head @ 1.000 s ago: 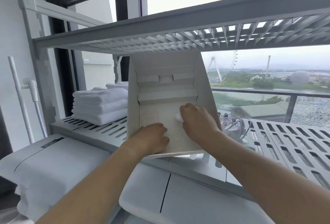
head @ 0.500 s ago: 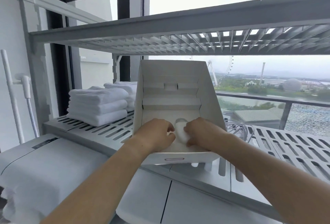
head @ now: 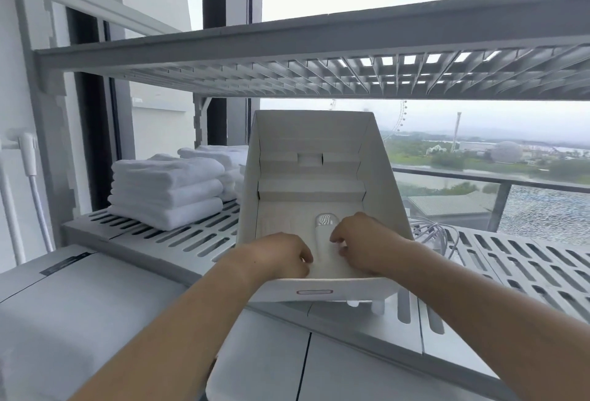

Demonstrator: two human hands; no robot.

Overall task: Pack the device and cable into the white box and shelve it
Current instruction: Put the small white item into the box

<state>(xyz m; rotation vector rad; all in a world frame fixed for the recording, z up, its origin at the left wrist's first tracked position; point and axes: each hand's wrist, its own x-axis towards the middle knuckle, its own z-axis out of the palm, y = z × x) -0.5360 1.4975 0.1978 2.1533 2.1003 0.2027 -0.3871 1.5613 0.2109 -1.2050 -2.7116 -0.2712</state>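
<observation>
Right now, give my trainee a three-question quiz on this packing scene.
1. True or false: the cable is already inside the white box.
2. Which item lies between the left hand and the right hand? A) the device B) a folded towel C) the cable
3. Fill in: the folded towels sit on the shelf to the ____ of the box.

Key: 1 false, it lies on the shelf beside the box; 2 A; 3 left.
</observation>
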